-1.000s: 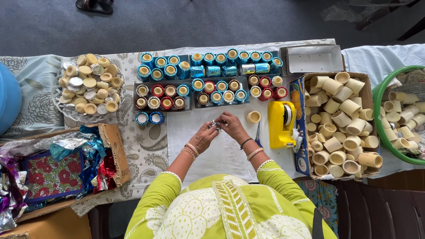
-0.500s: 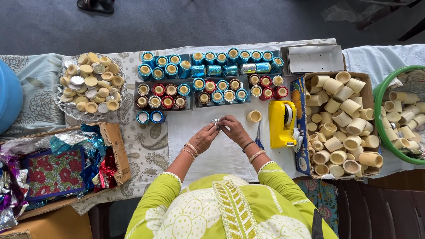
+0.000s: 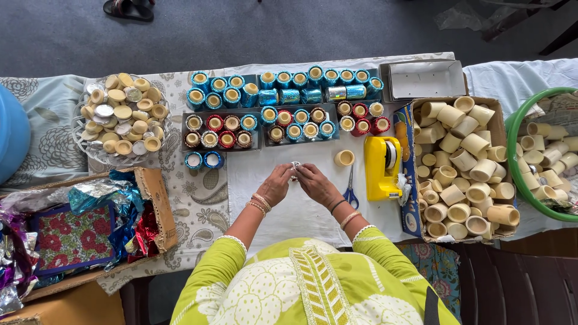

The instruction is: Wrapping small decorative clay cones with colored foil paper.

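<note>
nearest the camera: yellow-green embroidered sleeves, bangles on both wrists. left hand and right hand meet over a white sheet on the table, fingertips of both pinched together on a small silvery piece held just above the sheet; too small to tell what it is.

just right of the right hand: blue-handled scissors lying flat on the sheet, then a yellow tape dispenser touching the side of a cardboard box heaped with plain cream tubes. a single cream ring stands alone just beyond the hands.

left, near edge: open cardboard box spilling blue, red and silver foil, with a floral-patterned panel inside.

further out: trays of foil-wrapped tubes, mixed red, brown and blue in the closer row, all-blue tubes behind. two blue ones stand loose below the left tray. far left, a clear dish piled with cream and silver discs. far right, a green tub with more cream tubes. an empty white box at the back edge; a blue round thing at the left margin.

beyond the table: grey floor, a sandal.
</note>
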